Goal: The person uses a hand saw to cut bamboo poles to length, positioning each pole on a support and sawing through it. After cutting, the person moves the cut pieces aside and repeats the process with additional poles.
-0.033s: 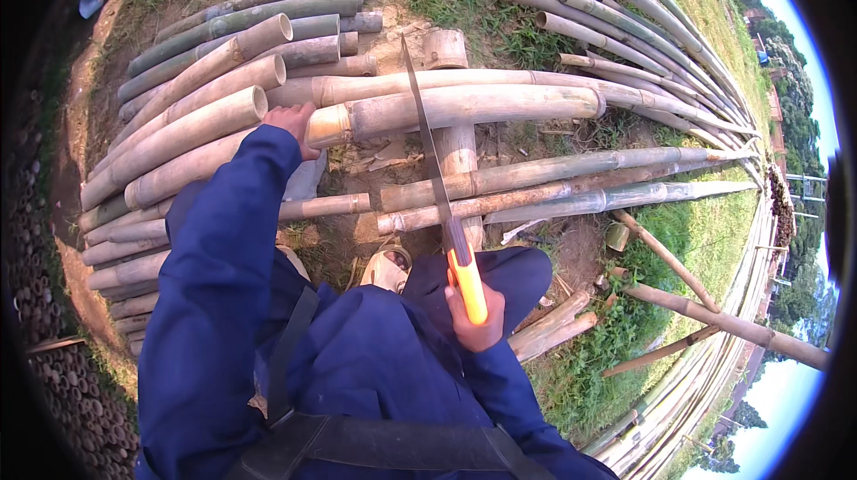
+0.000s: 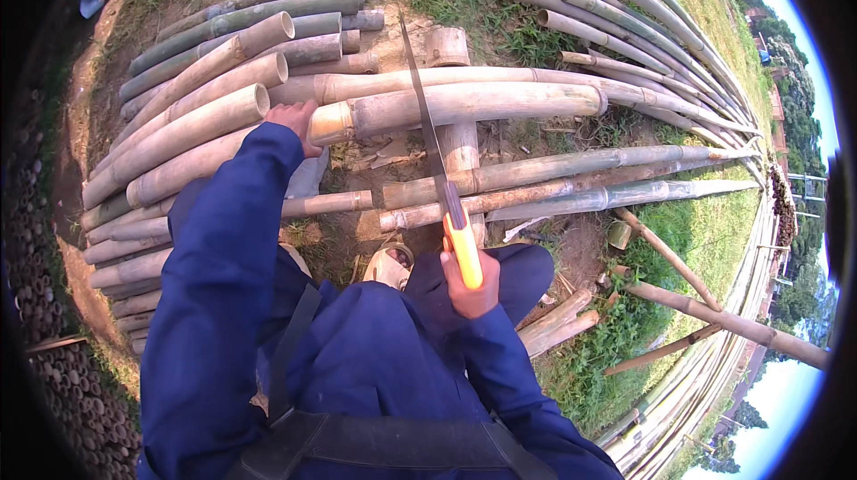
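My right hand (image 2: 470,284) is closed round the orange-yellow handle of a hand saw (image 2: 461,244). Its long dark blade points away from me and lies across a thick, pale bamboo pole (image 2: 500,100). At that pole's near-left cut end, my left hand (image 2: 293,123) is closed on the bamboo; its fingertips are partly hidden. Just behind runs a second bamboo pole (image 2: 375,85), side by side with the first. Both rest across a thick log support (image 2: 461,154), whose far stub rises beyond them.
Cut bamboo lengths (image 2: 196,132) are stacked at the left. Long bamboo poles (image 2: 616,20) fan out at the far right, and several more (image 2: 553,175) lie nearer me. A slanted pole frame (image 2: 723,326) stands at the right. Short offcuts (image 2: 562,324) lie by my right knee.
My right hand and the saw have moved slightly forward, away from me, with the blade still across the pole. The left hand stays at the pole's end.
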A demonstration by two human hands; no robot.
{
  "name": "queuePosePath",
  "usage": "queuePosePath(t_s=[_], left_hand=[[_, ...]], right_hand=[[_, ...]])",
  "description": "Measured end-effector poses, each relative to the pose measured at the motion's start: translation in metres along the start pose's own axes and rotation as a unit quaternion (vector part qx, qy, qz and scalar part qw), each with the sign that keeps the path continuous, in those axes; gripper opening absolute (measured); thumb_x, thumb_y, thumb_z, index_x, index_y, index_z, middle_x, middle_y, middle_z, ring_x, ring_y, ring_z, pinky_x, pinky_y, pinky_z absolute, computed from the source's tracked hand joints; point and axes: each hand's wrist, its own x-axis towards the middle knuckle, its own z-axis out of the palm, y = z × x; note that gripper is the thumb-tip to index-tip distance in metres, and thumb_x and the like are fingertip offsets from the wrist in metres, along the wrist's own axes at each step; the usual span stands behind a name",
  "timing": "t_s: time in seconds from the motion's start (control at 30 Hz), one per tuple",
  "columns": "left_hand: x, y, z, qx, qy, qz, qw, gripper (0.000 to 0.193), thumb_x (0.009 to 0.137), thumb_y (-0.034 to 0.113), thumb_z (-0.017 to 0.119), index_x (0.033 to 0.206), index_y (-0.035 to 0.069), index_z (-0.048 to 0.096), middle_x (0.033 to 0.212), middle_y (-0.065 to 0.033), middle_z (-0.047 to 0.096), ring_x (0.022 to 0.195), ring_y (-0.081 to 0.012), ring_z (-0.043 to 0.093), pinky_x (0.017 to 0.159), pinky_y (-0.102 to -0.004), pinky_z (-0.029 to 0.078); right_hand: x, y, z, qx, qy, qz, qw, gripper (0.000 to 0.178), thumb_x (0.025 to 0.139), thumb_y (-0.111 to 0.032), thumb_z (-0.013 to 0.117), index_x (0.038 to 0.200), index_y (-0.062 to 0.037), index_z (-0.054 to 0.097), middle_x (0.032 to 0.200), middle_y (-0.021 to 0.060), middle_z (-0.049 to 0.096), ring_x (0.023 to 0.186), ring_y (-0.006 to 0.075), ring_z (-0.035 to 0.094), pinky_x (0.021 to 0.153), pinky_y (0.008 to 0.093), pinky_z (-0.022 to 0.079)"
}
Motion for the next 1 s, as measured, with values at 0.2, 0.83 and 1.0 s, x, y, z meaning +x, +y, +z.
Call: queuePosePath(t_s=[0.2,0.83,1.0], left_hand=[[-0.001,0.002,-0.010,0.009,-0.011,-0.014,1.000,0.078,0.060,0.043,0.086,0.124,0.010,0.055,0.113,-0.0168,0.069,0.104,-0.0426,0.066,0.094,-0.0502,0.052],[0.005,-0.012,-0.001,0.008,0.018,-0.011,1.000,0.083,0.055,0.049,0.089,0.119,0.007,0.058,0.116,-0.0191,0.070,0.106,-0.0409,0.066,0.095,-0.0457,0.051],[0.007,-0.002,-0.001,0.002,0.020,0.012,1.000,0.083,0.056,0.051,0.087,0.120,0.007,0.058,0.115,-0.0190,0.069,0.107,-0.0404,0.065,0.098,-0.0462,0.050]], right_hand=[[0.027,0.006,0.015,0.049,-0.023,-0.016,0.998,0.010,0.092,-0.006,0.071,0.092,0.0033,0.067,0.070,0.0043,0.062,0.061,0.0095,0.053,0.057,0.0287,0.044],[0.063,0.027,0.045,0.049,0.028,-0.101,0.993,0.012,0.084,-0.009,0.071,0.089,0.0003,0.066,0.068,0.0139,0.062,0.061,0.0202,0.064,0.061,0.0368,0.051],[0.059,0.032,0.032,0.057,-0.007,-0.041,0.997,0.019,0.089,-0.010,0.074,0.104,0.0001,0.066,0.084,0.0035,0.065,0.077,0.0100,0.061,0.070,0.0282,0.050]])
